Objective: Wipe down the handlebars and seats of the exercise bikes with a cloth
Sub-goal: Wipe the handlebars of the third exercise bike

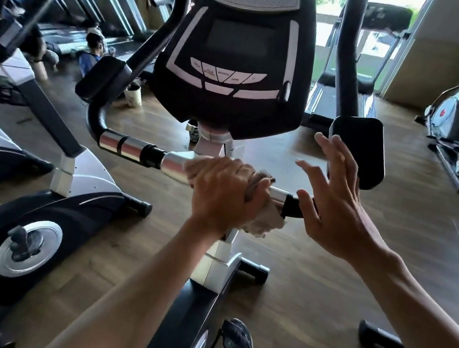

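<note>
Handlebar (138, 149) of the near exercise bike (236, 59) runs crosswise below the console, and the cloth (259, 224) is wrapped round its chrome middle — left hand (223, 190) clamped on cloth and bar together. Right hand (332, 198) hovers beside the bar's black right section, fingers spread, holding nothing. Judged early — centre under way; both bar ends, the unseen seat and the neighbouring bike (44, 209) still to do.
</note>
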Action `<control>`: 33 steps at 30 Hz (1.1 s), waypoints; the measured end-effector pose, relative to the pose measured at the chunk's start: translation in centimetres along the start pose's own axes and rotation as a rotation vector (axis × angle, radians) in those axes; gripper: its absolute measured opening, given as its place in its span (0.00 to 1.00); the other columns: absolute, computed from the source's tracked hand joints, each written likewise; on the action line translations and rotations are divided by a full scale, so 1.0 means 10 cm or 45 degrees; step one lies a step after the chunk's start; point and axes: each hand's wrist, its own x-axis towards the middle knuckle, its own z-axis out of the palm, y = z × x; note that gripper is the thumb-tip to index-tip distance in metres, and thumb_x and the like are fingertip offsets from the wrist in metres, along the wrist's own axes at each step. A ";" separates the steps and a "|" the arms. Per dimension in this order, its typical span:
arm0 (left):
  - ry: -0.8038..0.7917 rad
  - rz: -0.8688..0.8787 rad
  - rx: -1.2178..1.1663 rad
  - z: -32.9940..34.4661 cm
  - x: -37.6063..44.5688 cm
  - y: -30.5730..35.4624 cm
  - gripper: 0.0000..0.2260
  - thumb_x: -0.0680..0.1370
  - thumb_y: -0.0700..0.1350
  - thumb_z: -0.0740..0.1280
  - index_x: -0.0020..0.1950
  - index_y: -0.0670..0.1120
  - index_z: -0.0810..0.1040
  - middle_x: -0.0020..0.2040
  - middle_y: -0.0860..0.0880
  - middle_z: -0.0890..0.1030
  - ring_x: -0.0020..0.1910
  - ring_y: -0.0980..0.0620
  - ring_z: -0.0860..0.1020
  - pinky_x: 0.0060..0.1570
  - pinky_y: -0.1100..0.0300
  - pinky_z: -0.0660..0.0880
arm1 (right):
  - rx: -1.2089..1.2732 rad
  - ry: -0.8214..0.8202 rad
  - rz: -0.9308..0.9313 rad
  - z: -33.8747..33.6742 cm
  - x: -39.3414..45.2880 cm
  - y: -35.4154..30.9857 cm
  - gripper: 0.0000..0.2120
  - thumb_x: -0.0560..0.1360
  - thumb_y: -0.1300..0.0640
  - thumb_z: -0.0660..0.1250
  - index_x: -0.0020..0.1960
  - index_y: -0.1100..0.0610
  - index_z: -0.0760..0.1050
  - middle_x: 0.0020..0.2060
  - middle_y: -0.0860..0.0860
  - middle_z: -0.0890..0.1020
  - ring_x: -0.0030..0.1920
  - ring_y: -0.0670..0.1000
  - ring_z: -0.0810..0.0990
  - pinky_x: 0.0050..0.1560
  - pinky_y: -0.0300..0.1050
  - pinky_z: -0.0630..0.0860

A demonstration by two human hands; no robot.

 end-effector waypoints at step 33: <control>-0.175 0.323 0.043 0.04 0.03 0.71 0.23 0.81 0.63 0.61 0.50 0.45 0.83 0.46 0.47 0.85 0.46 0.45 0.83 0.51 0.51 0.77 | 0.059 -0.010 0.023 -0.38 -0.12 0.54 0.28 0.81 0.69 0.62 0.79 0.59 0.63 0.79 0.52 0.63 0.81 0.49 0.57 0.82 0.51 0.51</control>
